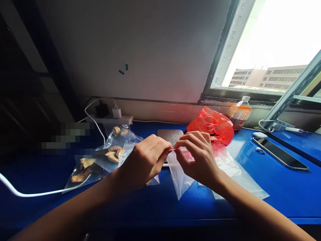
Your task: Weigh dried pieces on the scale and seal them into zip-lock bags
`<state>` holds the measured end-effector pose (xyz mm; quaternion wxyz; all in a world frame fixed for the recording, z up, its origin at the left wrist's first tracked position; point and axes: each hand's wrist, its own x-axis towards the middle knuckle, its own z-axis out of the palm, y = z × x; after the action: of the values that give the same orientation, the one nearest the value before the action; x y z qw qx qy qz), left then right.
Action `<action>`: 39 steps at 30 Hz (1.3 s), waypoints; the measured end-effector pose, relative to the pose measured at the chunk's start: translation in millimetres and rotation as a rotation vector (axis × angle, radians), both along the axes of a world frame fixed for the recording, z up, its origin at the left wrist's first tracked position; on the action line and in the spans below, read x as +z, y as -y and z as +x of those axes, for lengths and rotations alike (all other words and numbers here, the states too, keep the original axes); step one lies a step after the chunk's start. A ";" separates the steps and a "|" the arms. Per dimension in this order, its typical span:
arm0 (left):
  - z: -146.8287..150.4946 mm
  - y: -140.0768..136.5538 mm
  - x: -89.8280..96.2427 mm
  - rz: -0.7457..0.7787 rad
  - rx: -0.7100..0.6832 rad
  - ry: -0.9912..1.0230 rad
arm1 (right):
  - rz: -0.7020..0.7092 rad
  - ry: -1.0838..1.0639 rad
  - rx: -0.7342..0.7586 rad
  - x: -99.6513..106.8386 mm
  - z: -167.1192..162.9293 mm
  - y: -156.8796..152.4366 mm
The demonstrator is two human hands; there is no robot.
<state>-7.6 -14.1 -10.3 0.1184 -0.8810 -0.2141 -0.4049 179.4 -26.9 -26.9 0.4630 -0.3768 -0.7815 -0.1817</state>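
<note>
A: Grip status?

B: Left hand: thumb and forefinger pinched on the upper edge of a clear plastic bag. Right hand: same pinch, just beside it. The bag hangs below the fingertips at the near side of the blue desk; cannot tell whether its lower corner touches down.

A: Likely faults?

B: Slip first. The film looks thin and the pinch small; one loosened finger could lose the edge. Tearing second, if the hands pull apart hard.

A: Surroundings?

B: A square metal plate, speckled, lies just beyond the knuckles; a forward push could jar it. Left: bags of dried slices, which a sweeping wrist might drag. Right: flat clear bags, liable to cling or slide if brushed.
</note>
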 end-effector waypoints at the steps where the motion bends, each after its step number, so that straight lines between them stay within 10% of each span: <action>1: -0.4 0.5 1.2 0.009 0.001 0.013 | -0.008 -0.011 -0.012 0.8 1.1 0.2; 22: -31.2 -9.2 31.4 -0.500 0.222 0.375 | -0.116 -0.521 -0.240 17.8 88.7 -44.6; 29: -33.7 -16.2 29.5 -0.672 0.112 0.400 | -0.409 -0.525 0.234 17.5 40.6 -15.5; 39: -30.4 -18.0 22.6 -0.757 0.066 0.293 | -0.504 -0.665 0.347 14.5 34.5 -8.9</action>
<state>-38.0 3.9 12.3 -0.2331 -0.7881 -0.3907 -0.4146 213.9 -18.0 -12.5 0.6062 -0.3791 -0.6616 0.2258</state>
